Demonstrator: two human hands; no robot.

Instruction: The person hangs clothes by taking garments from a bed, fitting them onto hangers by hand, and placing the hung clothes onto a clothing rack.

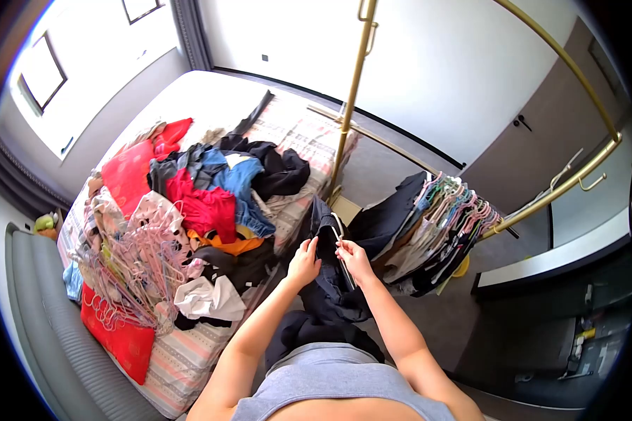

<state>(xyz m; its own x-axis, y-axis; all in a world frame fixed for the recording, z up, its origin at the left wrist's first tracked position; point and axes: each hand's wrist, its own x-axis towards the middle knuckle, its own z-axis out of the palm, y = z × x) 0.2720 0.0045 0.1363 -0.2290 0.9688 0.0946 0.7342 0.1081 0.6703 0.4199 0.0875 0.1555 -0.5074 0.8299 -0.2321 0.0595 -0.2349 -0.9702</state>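
Observation:
A dark garment (337, 291) hangs in front of my body, between the bed and the clothes rack. My left hand (305, 264) is closed on its left edge near the top. My right hand (354, 261) pinches a white hanger (339, 235) at the garment's opening, to the right of my left hand. Part of the hanger lies inside the dark cloth and is hidden. Right of the garment, many clothes on coloured hangers (456, 200) hang close together on the gold rack (350, 105).
Left of me is a bed (182, 365) with piled clothes (203, 203), a heap of loose hangers (130, 263) and red pillows (123, 344). The rack's gold frame rises ahead and curves to the right. A dark glossy cabinet (534, 337) stands at the lower right.

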